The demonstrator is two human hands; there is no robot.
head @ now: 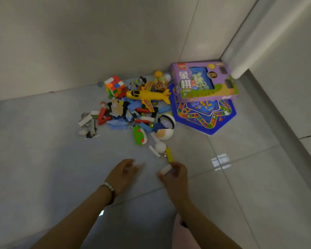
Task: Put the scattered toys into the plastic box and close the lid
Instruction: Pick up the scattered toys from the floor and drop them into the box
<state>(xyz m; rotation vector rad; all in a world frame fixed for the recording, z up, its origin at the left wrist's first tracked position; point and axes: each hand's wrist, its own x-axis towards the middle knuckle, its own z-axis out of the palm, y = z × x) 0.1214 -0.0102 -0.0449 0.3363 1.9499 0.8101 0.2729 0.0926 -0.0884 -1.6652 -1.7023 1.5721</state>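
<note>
the grip of the right hand is closed round a white block; the left hand is loose, empty. farther off, the toys are heaped on the floor. no plastic box is seen; nearly all is judged left.

left hand – my wrist wears a bracelet of pale round beads, a dark band touching it on the forearm side | right hand – bare wrist | both my forearms bare | pale pink cloth beneath my right forearm, blurred
</note>
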